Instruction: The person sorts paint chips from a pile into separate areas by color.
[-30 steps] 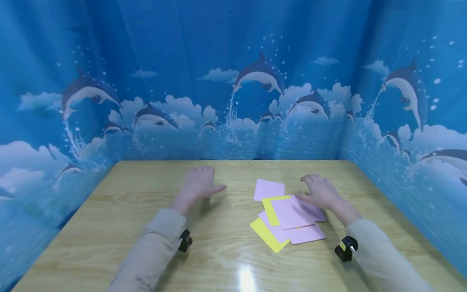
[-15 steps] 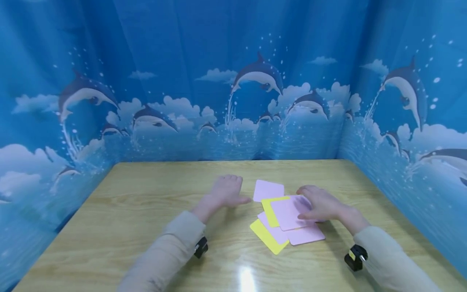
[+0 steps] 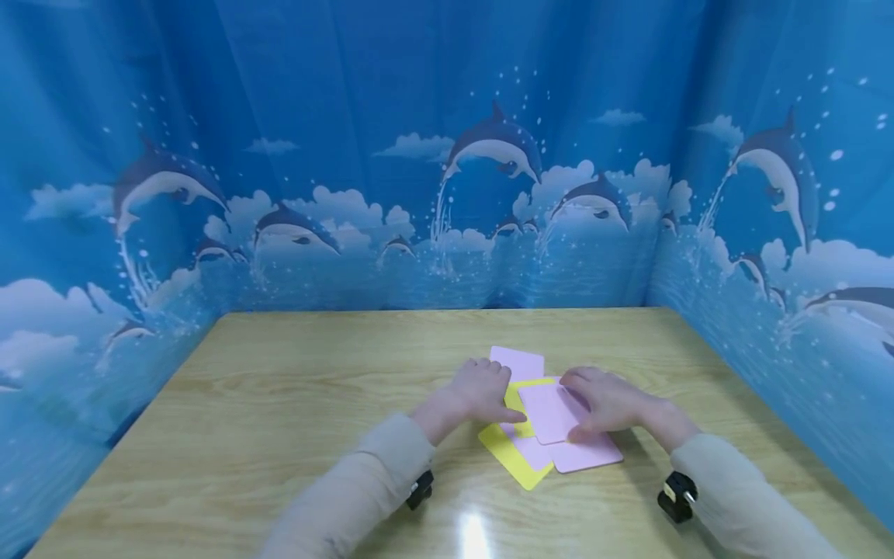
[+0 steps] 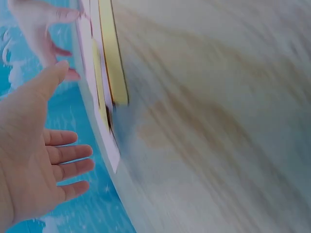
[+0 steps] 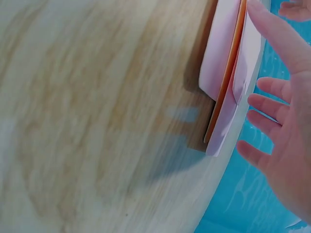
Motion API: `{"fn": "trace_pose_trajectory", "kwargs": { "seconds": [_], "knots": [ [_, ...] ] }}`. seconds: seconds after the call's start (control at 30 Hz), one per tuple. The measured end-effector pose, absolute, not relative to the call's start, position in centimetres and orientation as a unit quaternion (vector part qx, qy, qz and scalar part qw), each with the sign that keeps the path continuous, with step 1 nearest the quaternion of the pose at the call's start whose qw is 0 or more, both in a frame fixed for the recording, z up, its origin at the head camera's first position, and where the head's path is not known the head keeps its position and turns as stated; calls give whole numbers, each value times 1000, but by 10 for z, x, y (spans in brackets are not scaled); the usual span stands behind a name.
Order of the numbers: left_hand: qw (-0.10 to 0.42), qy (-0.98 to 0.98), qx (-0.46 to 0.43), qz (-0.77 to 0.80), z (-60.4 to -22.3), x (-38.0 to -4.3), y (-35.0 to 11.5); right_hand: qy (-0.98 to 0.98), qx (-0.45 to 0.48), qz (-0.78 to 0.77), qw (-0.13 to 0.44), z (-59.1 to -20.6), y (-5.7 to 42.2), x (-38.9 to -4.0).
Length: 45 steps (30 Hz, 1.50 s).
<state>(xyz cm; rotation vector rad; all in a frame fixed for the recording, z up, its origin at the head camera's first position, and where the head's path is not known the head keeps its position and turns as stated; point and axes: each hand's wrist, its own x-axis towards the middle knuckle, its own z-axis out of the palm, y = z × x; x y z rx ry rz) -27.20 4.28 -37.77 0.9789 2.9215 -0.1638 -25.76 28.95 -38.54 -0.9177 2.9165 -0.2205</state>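
Several pink and yellow square cards with rounded corners lie in a loose, overlapping pile. A pink card is on top, over a yellow card; another yellow card sticks out at the front left. One pink card lies at the back, partly hidden by my left hand. That hand hovers over the pile's left edge, fingers extended and thumb apart in the left wrist view. My right hand is over the pile's right side, thumb tip at the top pink card; its fingers look spread and relaxed in the right wrist view.
The wooden table runs back to a blue curtain printed with dolphins, which also closes off both sides. Black wrist cameras hang below both sleeves, close to the tabletop.
My left hand has moved right and toward me, from beside the pile to over its left edge. The right hand has come lower and nearer onto the top pink card. The cards look unmoved.
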Motion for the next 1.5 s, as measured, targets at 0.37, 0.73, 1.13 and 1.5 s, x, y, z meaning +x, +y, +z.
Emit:
{"fn": "trace_pose_trajectory", "kwargs": {
  "seconds": [0.37,0.73,1.13,1.5],
  "knots": [
    [46,935,346,-62,-391,-257,76,938,-337,-66,45,-392,289,-256],
    [61,943,322,-64,-395,-252,85,942,-317,-81,75,-394,289,-255],
    [46,940,333,-64,-394,-257,88,942,-324,-74,49,-393,291,-255],
    [35,926,372,-55,-385,-268,76,943,-322,-65,47,-386,286,-253]
  ]
}}
